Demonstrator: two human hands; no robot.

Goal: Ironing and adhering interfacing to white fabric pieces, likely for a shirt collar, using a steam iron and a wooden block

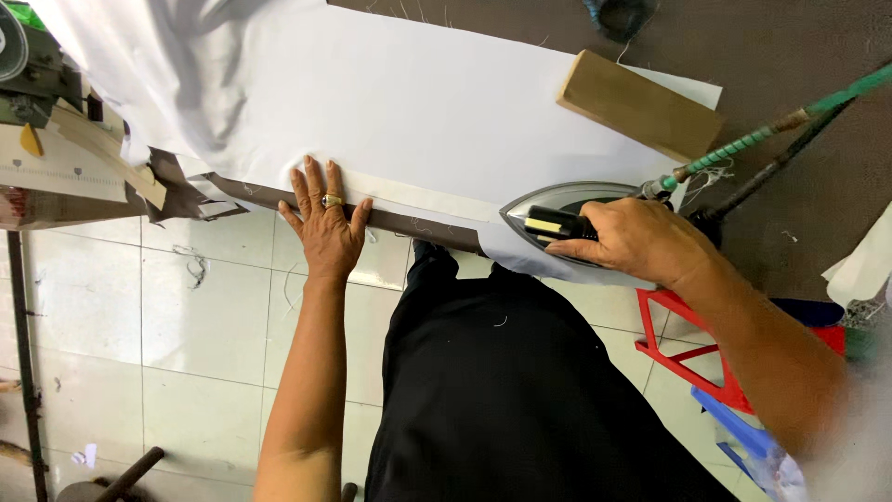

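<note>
A single head-mounted camera looks steeply down from above the person's own body. It faces the near edge of the ironing table [409, 223], which fills the far half of the frame, while the tiled floor [186, 325] fills the near half. Both forearms enter from the near edge at close range. No second view exists.
</note>
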